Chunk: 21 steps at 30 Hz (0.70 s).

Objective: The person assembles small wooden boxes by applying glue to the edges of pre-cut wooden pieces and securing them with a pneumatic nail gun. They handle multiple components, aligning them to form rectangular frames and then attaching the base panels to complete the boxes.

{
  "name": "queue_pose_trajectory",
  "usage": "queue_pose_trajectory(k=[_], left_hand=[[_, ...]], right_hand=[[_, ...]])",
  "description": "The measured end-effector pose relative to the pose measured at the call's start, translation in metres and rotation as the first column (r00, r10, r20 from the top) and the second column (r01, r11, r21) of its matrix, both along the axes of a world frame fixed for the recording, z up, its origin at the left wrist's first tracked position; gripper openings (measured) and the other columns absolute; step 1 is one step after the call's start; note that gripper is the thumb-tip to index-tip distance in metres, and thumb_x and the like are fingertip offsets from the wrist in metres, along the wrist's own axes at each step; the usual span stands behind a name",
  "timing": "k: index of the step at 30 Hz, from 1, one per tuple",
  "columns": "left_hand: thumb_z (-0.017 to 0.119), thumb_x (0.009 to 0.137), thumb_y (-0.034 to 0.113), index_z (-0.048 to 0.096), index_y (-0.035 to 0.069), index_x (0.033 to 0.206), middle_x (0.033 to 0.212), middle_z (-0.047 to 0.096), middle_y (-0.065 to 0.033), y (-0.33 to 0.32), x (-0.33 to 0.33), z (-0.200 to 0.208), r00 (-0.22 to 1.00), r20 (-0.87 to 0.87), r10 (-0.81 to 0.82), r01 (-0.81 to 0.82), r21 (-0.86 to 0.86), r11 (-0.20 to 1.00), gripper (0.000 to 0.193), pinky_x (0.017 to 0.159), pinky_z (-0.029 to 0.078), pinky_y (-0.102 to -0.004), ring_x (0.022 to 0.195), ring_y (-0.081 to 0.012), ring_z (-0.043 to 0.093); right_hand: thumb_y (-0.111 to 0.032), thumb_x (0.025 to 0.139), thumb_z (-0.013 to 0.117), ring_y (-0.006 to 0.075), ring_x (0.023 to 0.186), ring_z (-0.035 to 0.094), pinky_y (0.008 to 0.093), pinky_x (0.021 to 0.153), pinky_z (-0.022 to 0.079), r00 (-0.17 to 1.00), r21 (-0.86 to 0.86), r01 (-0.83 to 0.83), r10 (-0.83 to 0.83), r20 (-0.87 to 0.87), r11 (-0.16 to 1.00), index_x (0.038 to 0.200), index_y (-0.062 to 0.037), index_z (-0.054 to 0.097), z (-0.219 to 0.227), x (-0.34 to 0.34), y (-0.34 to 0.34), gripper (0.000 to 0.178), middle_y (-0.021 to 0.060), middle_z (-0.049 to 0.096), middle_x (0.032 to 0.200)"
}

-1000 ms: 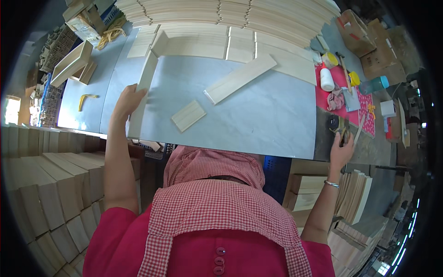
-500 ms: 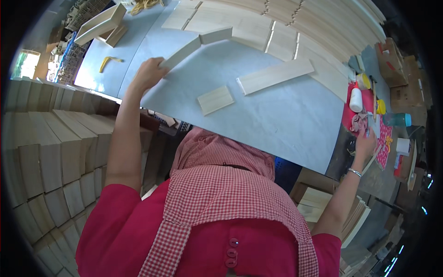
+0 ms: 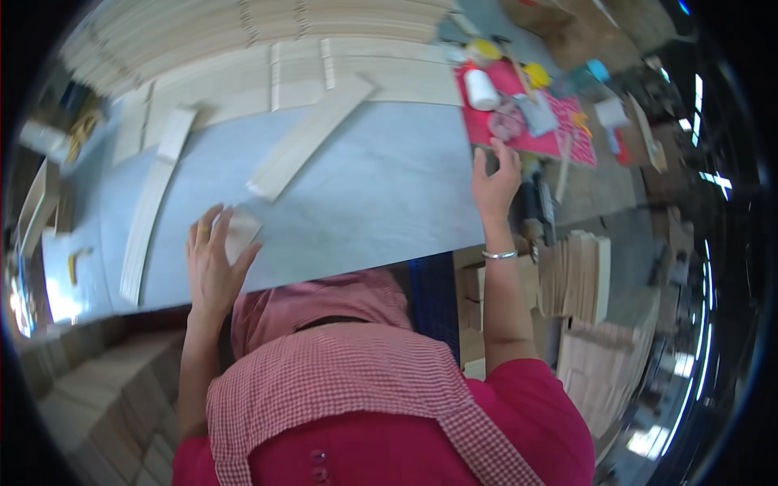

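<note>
My left hand (image 3: 215,257) is over the near left part of the blue-grey tabletop, fingers and thumb apart. Beside and partly behind its fingers lies a short wooden piece (image 3: 245,230); whether they touch I cannot tell. To the left rests a long thin board (image 3: 147,231), with a shorter strip (image 3: 175,136) meeting its far end. Another flat board (image 3: 304,142) lies slantwise in the middle. My right hand (image 3: 496,183), a bangle at its wrist, hovers near the table's right edge with thumb and fingers apart and nothing visible in them. A crumpled pink cloth (image 3: 507,120) is just beyond it.
Stacked long boards (image 3: 186,32) line the far side. On a red cloth (image 3: 519,144) at right stand a white bottle (image 3: 481,89) and yellow-lidded containers; a teal-capped bottle (image 3: 585,77) is beyond. Wood stacks (image 3: 571,275) stand right and lower left.
My left hand has let go of the long board at left and come over beside the short piece. My right hand has drawn back from the pink cloth. The view has turned right.
</note>
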State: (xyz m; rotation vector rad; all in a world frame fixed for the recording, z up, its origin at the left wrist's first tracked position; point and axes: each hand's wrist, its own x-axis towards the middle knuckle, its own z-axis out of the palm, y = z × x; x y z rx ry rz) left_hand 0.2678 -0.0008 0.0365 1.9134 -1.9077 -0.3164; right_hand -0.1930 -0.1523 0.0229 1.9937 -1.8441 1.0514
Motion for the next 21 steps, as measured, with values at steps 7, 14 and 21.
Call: queue_pose_trajectory(k=[7, 14, 21], left_hand=[[0.080, 0.085, 0.016, 0.058, 0.000, 0.137, 0.142, 0.055, -0.0184, -0.043, -0.031, 0.006, 0.987, -0.120, -0.107, 0.101, -0.054, 0.993, 0.059, 0.106, 0.045, -0.0463, 0.126, -0.0368, 0.053], [0.077, 0.086, 0.014, 0.061, 0.000, 0.134, 0.138, 0.058, -0.0205, -0.039, -0.033, 0.004, 0.992, -0.121, -0.035, 0.029, -0.052, 0.998, 0.052, 0.108, 0.044, -0.0454, 0.128, -0.0384, 0.053], [0.075, 0.088, 0.019, 0.064, 0.002, 0.130, 0.129, 0.064, -0.0208, -0.062, -0.009, 0.013, 0.982, -0.173, 0.072, -0.082, -0.052, 0.995, 0.046, 0.101, 0.049, -0.0437, 0.117, -0.0378, 0.062]], right_hand=[[-0.026, 0.086, 0.072, 0.0437, 0.110, 0.065, 0.0517, 0.093, 0.051, 0.766, 0.126, 0.642, -0.624, -0.155, 0.756, 0.118, 0.0001, 0.068, 0.005, -0.185, 0.003, 0.042, 0.0249, 0.067, 0.116], [-0.033, 0.088, 0.067, 0.0389, 0.093, 0.073, 0.0499, 0.084, 0.055, 0.871, 0.650, 0.324, -0.485, 0.078, 0.688, 0.098, 0.0022, 0.075, -0.069, -0.292, -0.046, 0.037, 0.0256, 0.073, 0.092], [-0.035, 0.096, 0.069, 0.0228, 0.115, 0.061, 0.0380, 0.099, 0.047, 0.817, 0.607, 0.110, -0.419, 0.396, 0.787, 0.128, 0.0057, 0.064, -0.095, -0.329, -0.101, 0.052, 0.0151, 0.067, 0.130]])
